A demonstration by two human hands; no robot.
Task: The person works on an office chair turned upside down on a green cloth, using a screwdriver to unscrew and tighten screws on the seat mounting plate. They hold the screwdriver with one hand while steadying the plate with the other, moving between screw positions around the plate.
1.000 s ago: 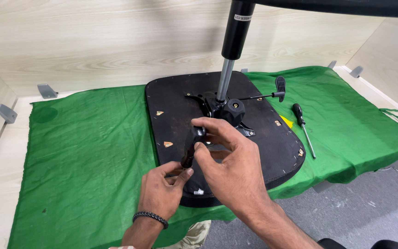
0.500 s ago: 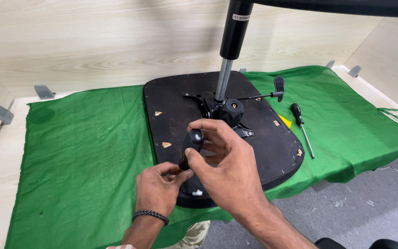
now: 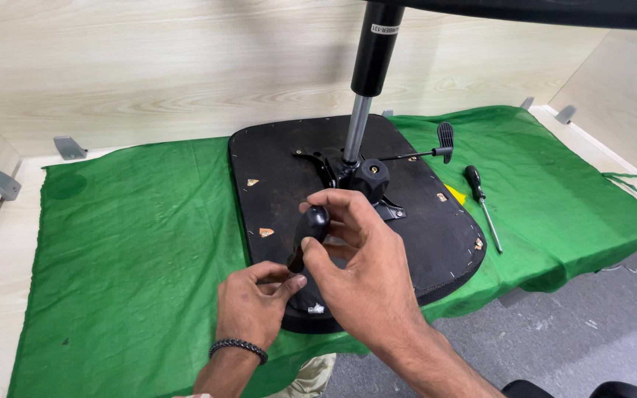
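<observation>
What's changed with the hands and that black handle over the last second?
Little. The right hand has lifted slightly toward the seat's near edge, keeping its fingers on the black handle. The left hand stays just below, pinching the handle's lower end. The black seat plate, gas cylinder, round knob, lever, screwdriver and green cloth are as they were.

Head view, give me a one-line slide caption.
Both hands grip a black lever handle over an upturned chair seat on green cloth.

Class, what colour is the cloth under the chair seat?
Green cloth, seen in the head view.
</observation>
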